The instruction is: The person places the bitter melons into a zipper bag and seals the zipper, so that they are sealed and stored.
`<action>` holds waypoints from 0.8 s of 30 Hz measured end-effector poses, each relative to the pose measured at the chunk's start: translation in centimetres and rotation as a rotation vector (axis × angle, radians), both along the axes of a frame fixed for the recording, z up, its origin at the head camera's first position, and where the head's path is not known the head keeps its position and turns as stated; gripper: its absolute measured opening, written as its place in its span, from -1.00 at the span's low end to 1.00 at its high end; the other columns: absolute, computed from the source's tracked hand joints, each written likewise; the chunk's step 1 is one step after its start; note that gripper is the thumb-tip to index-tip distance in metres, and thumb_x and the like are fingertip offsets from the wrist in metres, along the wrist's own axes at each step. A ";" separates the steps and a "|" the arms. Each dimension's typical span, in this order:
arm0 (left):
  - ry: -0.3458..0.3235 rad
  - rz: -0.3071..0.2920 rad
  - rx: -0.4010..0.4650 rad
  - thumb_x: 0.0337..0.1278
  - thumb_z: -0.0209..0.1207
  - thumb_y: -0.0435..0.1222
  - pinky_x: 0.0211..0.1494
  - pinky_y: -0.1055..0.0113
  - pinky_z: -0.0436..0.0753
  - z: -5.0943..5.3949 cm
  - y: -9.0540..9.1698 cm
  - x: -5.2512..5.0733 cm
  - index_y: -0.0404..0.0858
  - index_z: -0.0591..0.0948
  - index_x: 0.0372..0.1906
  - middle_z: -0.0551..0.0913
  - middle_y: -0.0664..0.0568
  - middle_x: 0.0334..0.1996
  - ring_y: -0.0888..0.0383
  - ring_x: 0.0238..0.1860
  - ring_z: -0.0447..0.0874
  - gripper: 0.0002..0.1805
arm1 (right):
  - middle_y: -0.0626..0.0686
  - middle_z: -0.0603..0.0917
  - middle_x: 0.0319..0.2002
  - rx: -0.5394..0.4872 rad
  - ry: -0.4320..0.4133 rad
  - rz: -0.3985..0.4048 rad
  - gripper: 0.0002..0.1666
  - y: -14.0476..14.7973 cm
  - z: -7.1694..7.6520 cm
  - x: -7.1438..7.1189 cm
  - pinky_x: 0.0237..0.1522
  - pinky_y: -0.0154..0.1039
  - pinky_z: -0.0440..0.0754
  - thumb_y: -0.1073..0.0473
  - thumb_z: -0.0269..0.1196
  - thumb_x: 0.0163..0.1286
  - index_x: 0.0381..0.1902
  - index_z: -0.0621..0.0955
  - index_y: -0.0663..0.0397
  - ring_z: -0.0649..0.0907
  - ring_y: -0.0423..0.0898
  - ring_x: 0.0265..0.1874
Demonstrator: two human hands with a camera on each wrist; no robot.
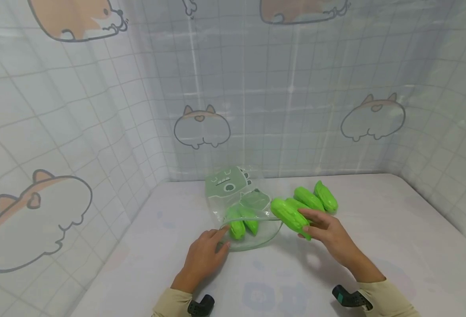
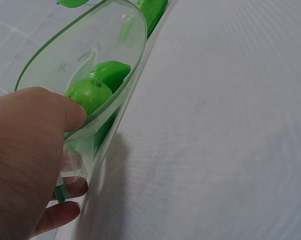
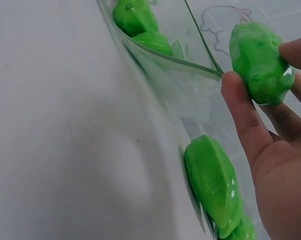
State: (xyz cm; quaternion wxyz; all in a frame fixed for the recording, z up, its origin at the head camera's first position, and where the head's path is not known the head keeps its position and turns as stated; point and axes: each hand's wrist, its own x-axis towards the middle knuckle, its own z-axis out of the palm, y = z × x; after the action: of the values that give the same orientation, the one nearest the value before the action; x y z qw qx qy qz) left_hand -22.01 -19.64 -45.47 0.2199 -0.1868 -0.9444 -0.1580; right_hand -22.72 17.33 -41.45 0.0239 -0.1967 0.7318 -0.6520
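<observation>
My left hand (image 1: 207, 255) pinches the near left edge of a clear plastic pouch (image 1: 270, 233) with a green rim, thumb over the rim in the left wrist view. The pouch lies mouth toward me and gapes open. Two bright green, bumpy bitter melons (image 1: 237, 230) lie inside it. Just right of the mouth, my right hand (image 1: 333, 237) grips another bitter melon (image 1: 290, 215) between thumb and fingers, raised off the table. In the right wrist view this held melon (image 3: 258, 60) is beside the pouch's rim.
Behind my right hand, more bitter melons (image 1: 325, 197) lie in a slanting row on the white table (image 1: 375, 220); the held one partly covers the nearest. A curtain (image 1: 288, 110) with a grid and cartoon dogs rises behind the table and along both sides.
</observation>
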 end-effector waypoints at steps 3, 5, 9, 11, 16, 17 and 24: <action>0.010 0.000 0.000 0.24 0.30 -0.09 -0.15 0.08 0.66 0.0 0.0 0.0 -0.05 0.61 0.28 0.70 0.00 -0.06 0.03 -0.06 0.66 -0.50 | 0.37 0.44 0.32 -0.010 0.003 0.014 -0.36 -0.2 0.0 0.0 0.01 -0.17 0.66 0.28 0.25 0.42 0.41 0.38 0.28 0.71 0.18 -0.05; 0.014 0.000 0.000 0.23 0.30 -0.09 -0.16 0.09 0.66 0.1 0.0 0.0 -0.06 0.61 0.27 0.71 0.00 -0.07 0.03 -0.07 0.66 -0.50 | 0.36 0.45 0.31 -0.014 0.000 0.025 -0.37 -0.4 0.1 0.1 0.00 -0.15 0.67 0.28 0.25 0.42 0.41 0.38 0.29 0.71 0.13 -0.04; 0.009 0.002 -0.002 0.23 0.30 -0.09 -0.16 0.09 0.66 0.0 0.0 -0.1 -0.06 0.61 0.27 0.71 0.00 -0.07 0.04 -0.07 0.66 -0.50 | 0.36 0.44 0.32 -0.023 -0.007 0.055 -0.37 -0.6 0.0 0.1 0.00 -0.08 0.67 0.29 0.24 0.43 0.40 0.38 0.31 0.69 0.02 0.01; 0.004 0.003 -0.004 0.23 0.31 -0.10 -0.14 0.09 0.66 0.0 0.0 -0.1 -0.06 0.61 0.27 0.70 0.00 -0.07 0.04 -0.06 0.66 -0.50 | 0.34 0.43 0.33 -0.033 -0.016 0.071 -0.38 -0.6 0.0 0.1 0.01 -0.02 0.67 0.28 0.24 0.43 0.40 0.38 0.30 0.67 -0.01 0.04; 0.003 -0.002 -0.003 0.23 0.31 -0.10 -0.12 0.07 0.66 -0.1 -0.1 -0.2 -0.05 0.61 0.28 0.70 -0.01 -0.06 0.02 -0.04 0.66 -0.50 | 0.32 0.45 0.33 -0.021 -0.009 0.112 -0.39 -0.7 -0.1 0.1 0.01 0.02 0.66 0.27 0.23 0.45 0.40 0.38 0.30 0.67 0.00 0.05; 0.004 -0.003 -0.001 0.23 0.31 -0.10 -0.12 0.06 0.66 -0.1 -0.1 -0.2 -0.06 0.61 0.28 0.70 -0.01 -0.06 0.02 -0.04 0.66 -0.50 | 0.31 0.46 0.31 -0.015 -0.006 0.118 -0.40 -0.7 -0.1 0.1 0.01 0.01 0.66 0.27 0.23 0.45 0.39 0.39 0.30 0.67 0.01 0.04; 0.004 -0.009 0.004 0.23 0.31 -0.10 -0.13 0.05 0.67 -0.1 -0.1 -0.1 -0.05 0.61 0.28 0.70 -0.01 -0.06 0.01 -0.04 0.66 -0.50 | 0.30 0.51 0.26 0.026 0.004 0.165 -0.42 -0.9 -0.4 0.1 -0.04 0.03 0.67 0.27 0.23 0.44 0.38 0.42 0.26 0.68 0.06 0.00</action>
State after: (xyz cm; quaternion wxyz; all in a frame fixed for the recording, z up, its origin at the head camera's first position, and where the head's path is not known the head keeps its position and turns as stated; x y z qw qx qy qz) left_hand -22.12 -19.77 -45.57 0.2216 -0.1908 -0.9427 -0.1606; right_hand -22.62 16.43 -41.80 0.0786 -0.2572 0.7215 -0.6380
